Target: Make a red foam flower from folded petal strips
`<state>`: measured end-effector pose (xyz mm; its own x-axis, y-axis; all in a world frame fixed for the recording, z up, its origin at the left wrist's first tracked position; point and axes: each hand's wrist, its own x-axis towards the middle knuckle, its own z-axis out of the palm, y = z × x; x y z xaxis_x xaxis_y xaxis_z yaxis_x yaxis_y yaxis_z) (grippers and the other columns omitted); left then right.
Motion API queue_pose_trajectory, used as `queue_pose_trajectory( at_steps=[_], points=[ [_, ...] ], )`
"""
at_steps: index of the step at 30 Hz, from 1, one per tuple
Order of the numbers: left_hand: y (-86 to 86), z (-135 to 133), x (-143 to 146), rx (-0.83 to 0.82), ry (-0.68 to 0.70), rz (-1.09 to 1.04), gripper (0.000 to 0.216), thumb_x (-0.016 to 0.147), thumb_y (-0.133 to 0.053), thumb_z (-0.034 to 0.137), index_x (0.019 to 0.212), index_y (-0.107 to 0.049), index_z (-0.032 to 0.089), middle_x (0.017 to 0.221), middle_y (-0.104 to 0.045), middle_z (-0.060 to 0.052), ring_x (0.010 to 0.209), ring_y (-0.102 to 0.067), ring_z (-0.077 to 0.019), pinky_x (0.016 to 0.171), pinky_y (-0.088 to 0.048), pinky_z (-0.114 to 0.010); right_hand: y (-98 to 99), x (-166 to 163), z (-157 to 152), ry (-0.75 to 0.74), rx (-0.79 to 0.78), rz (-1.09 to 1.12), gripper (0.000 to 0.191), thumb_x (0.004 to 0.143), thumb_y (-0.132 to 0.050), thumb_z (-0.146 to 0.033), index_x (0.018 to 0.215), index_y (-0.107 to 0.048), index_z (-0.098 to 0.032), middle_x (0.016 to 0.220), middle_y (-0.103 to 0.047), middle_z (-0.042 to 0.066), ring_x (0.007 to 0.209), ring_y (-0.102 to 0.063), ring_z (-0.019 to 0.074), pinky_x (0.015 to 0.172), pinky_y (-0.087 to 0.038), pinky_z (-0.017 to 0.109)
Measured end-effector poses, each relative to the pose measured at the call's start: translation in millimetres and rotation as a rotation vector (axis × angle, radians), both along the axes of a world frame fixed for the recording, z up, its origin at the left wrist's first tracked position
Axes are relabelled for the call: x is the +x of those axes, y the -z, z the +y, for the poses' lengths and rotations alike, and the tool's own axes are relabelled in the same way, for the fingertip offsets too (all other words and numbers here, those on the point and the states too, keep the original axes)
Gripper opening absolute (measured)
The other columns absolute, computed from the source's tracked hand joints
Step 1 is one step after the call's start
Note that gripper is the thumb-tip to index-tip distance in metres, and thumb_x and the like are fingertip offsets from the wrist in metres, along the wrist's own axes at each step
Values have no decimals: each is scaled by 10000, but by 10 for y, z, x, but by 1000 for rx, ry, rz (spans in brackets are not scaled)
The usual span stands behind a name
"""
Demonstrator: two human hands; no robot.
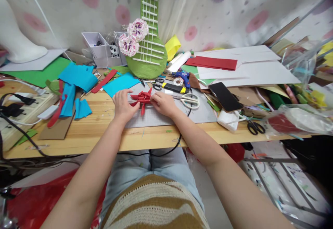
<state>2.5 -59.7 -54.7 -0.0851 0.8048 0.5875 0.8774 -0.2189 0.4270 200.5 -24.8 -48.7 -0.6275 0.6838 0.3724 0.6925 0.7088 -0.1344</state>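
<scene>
Big wooden table by curtain, cluttered nearly edge to edge; stack of white sheets at back R side; green guitar-shaped piece stands at back ctr, flowers on its L side; grey mat at the front edge, in front of the seated person; black phone lies tilted, R of mat; both hands over mat; L hand arched, fingers & thumb wide apart, thumb at lower-L part of the piece, can't tell if it grips; R hand narrow, fingers bent in, looks to hold the R end; white-handled scissors on mat just R of that hand; task item = red piece, several pointed arms, on or just over mat btwn the hands, can't tell if resting; yellow-black cutter just behind.

Step in hand, my guess: shaping/adjusting the red arms, no tool in use; next move prob. calls for steady R hold + light L pinch, one arm at a time, w/o crushing the rest.
</scene>
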Motion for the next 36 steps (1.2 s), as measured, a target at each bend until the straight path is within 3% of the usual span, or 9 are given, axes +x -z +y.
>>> queue_pose_trajectory(
  at_steps=[3, 5, 7, 12, 18, 22, 26, 32, 36],
  points=[
    [-43, -71, 90, 37, -60, 21, 172, 709, -621, 318, 818, -571, 194, 872, -615, -54, 930, -535, -243, 913, -322, -410, 14, -33, -10, 75, -4, -6, 190, 911, -420, -244, 946, -599, -189, 954, -616, 74, 877, -530, 179, 652, -325, 270],
    [-54, -104, 169, 6, -28, 80, 188, 723, -618, 373, 656, -567, 205, 763, -612, -33, 885, -543, -233, 937, -293, -427, 20, -64, -22, 108, -4, -1, 203, 915, -417, -258, 948, -604, -187, 940, -619, 76, 876, -530, 178, 638, -315, 267],
    [-42, -114, 236, -26, -23, 132, 220, 725, -626, 401, 623, -590, 210, 758, -632, -32, 882, -542, -233, 954, -271, -442, 12, -93, -41, 119, -2, 2, 220, 917, -410, -270, 949, -610, -185, 933, -623, 80, 878, -528, 180, 636, -312, 267],
    [17, -63, 247, -48, -103, 182, 189, 787, -567, 346, 674, -657, 224, 776, -661, -39, 876, -534, -234, 945, -266, -449, -61, -128, -105, 133, -31, -12, 234, 913, -399, -278, 948, -615, -194, 956, -631, 76, 877, -528, 186, 629, -301, 271],
    [26, 35, 5, -62, -247, 126, 222, 809, -545, 370, 701, -671, 222, 815, -654, -49, 888, -530, -238, 923, -268, -448, -143, 9, -78, 86, -110, 41, 121, 839, -495, -235, 860, -609, -200, 902, -642, 42, 827, -545, 162, 609, -281, 253],
    [37, 88, -146, -68, -270, 73, 204, 827, -525, 353, 802, -689, 234, 895, -649, -50, 941, -528, -237, 941, -260, -441, -200, 268, 25, -7, -265, 138, 49, 752, -565, -188, 779, -606, -194, 780, -632, 1, 718, -536, 119, 631, -319, 229],
    [68, 128, -178, -101, -265, 9, 187, 829, -507, 298, 850, -685, 242, 941, -633, -51, 991, -522, -237, 963, -263, -437, -245, 464, 105, 21, -423, 284, 38, 719, -584, -205, 748, -601, -186, 713, -607, -14, 651, -529, 101, 616, -354, 217],
    [14, 120, -129, -71, -346, -95, 261, 769, -497, 186, 1002, -613, 209, 1072, -588, -92, 1100, -483, -271, 970, -307, -441, -188, 356, 89, 5, -412, 335, 30, 728, -566, -212, 744, -576, -188, 729, -586, -10, 667, -519, 105, 629, -362, 224],
    [-37, 74, -145, -2, -382, -144, 266, 730, -457, 120, 962, -571, 182, 1031, -601, -98, 1082, -505, -266, 957, -334, -439, -78, 264, 113, 65, -354, 380, 53, 744, -534, -230, 780, -542, -192, 750, -545, -5, 675, -484, 114, 622, -351, 230]
  ],
)
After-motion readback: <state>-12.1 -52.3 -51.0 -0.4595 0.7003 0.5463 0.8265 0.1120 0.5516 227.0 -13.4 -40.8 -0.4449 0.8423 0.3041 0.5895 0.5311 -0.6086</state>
